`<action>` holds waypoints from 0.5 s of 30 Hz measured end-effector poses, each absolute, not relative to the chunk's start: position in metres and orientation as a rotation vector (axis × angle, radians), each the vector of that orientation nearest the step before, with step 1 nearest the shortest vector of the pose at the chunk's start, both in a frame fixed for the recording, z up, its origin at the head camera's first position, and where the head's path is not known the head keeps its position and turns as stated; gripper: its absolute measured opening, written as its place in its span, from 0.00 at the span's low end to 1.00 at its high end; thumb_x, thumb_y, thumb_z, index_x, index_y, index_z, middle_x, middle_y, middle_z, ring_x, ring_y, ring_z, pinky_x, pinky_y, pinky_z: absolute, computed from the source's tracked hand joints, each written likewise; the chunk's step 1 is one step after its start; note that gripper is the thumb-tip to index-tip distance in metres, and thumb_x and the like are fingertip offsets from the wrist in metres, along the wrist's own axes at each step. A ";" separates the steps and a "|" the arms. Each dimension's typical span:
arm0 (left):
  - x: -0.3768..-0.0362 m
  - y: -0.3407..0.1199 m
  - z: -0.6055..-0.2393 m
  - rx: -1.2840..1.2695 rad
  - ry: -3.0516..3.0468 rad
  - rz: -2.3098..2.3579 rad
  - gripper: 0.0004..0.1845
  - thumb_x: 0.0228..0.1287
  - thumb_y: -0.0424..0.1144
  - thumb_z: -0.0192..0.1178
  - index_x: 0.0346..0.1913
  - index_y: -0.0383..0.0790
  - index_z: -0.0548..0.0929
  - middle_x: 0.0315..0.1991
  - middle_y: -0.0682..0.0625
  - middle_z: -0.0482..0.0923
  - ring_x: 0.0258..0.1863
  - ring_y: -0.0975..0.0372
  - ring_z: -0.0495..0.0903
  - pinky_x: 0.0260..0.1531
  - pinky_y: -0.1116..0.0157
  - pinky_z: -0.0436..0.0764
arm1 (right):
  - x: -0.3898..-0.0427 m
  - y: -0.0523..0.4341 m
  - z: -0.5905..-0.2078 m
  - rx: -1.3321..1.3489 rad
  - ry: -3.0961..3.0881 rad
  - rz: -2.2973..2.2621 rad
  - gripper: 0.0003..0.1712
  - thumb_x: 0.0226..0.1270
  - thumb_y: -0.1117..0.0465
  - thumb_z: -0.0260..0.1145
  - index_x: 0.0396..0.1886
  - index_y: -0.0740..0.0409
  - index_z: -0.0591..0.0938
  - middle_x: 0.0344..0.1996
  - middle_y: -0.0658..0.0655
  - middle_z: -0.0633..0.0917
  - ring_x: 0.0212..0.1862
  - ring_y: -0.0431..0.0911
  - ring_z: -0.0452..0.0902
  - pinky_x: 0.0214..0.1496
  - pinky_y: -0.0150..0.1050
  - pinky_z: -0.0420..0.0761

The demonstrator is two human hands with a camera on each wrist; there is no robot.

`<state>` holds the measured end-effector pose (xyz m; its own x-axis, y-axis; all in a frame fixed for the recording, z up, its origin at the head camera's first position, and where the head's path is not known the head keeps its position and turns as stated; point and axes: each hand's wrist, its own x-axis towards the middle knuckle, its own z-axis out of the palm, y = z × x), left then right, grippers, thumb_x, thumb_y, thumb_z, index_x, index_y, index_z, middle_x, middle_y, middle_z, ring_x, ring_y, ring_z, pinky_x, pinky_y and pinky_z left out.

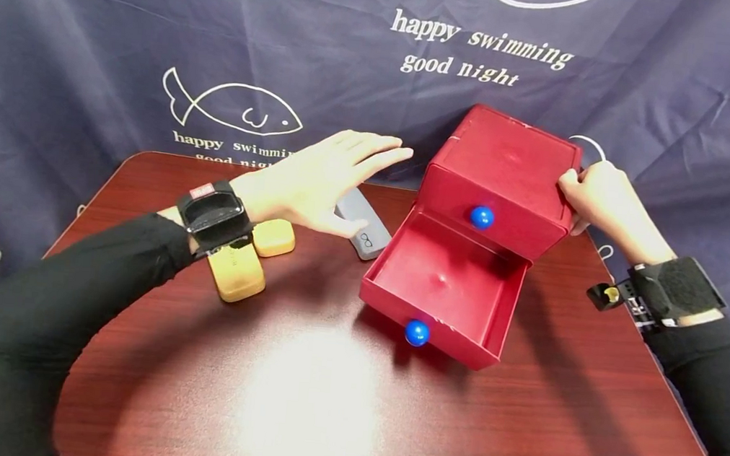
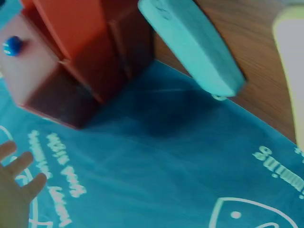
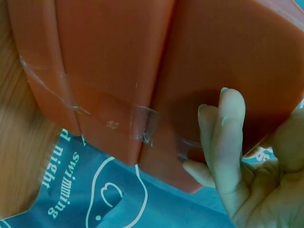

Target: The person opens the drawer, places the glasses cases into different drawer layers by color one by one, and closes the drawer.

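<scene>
The red drawer box [image 1: 506,182] stands toward the far right part of the desk [image 1: 324,398], turned at an angle, its back near the far edge. Its lower drawer [image 1: 445,286] is pulled well out toward the middle of the desk and shows a bare red floor with nothing inside; a blue knob [image 1: 417,332] sits on its front. The upper drawer is pushed in, its own blue knob [image 1: 482,216] showing on its face.

The right hand [image 1: 598,198] grips the box at its far right top corner, fingers [image 3: 228,137] curled over the edge and pressed against the red wall, as the right wrist view shows.

The left hand [image 1: 323,181] hovers above the far left part of the desk with its fingers straight and spread, holding nothing. Just under it lies a grey glasses case [image 1: 362,222], and nearer the wrist lie two tan cases [image 1: 248,257], one just beside the other.

Judging by this, the opening of the lower drawer looks done and the box is steadied; nothing has been put in yet, and the cases remain untouched on the desk. Filling and shutting the drawer would be what is left.
</scene>
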<state>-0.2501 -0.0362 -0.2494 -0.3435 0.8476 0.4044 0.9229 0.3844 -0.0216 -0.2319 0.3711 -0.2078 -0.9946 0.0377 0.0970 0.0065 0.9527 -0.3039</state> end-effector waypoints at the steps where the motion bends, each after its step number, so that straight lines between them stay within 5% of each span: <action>1: -0.255 -0.037 -0.251 -1.528 -2.328 -0.273 0.53 0.54 0.62 0.64 0.80 0.46 0.56 0.77 0.46 0.61 0.75 0.52 0.61 0.75 0.51 0.58 | -0.232 0.371 -0.208 -0.035 -3.004 0.465 0.30 0.68 0.54 0.40 0.12 0.63 0.76 0.04 0.53 0.79 0.08 0.43 0.79 0.21 0.33 0.70; 6: -0.278 -0.040 -0.261 -1.510 -2.405 -0.126 0.57 0.52 0.69 0.65 0.80 0.45 0.57 0.76 0.45 0.63 0.74 0.50 0.61 0.74 0.50 0.57 | -0.233 0.371 -0.208 -0.047 -3.017 0.446 0.30 0.68 0.54 0.40 0.14 0.64 0.77 0.05 0.54 0.79 0.10 0.45 0.80 0.22 0.35 0.70; 15: -0.306 -0.031 -0.285 -1.500 -2.613 0.144 0.53 0.44 0.58 0.75 0.75 0.43 0.67 0.74 0.40 0.67 0.75 0.45 0.61 0.74 0.41 0.58 | -0.233 0.373 -0.208 -0.054 -3.001 0.460 0.30 0.68 0.53 0.40 0.13 0.64 0.77 0.05 0.55 0.80 0.10 0.45 0.80 0.21 0.36 0.70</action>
<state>-0.3056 -0.0308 -0.2849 -0.4996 0.8641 0.0609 0.8521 0.5029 -0.1448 -0.2330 0.3729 -0.2082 -0.9938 0.0510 0.0987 0.0191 0.9536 -0.3004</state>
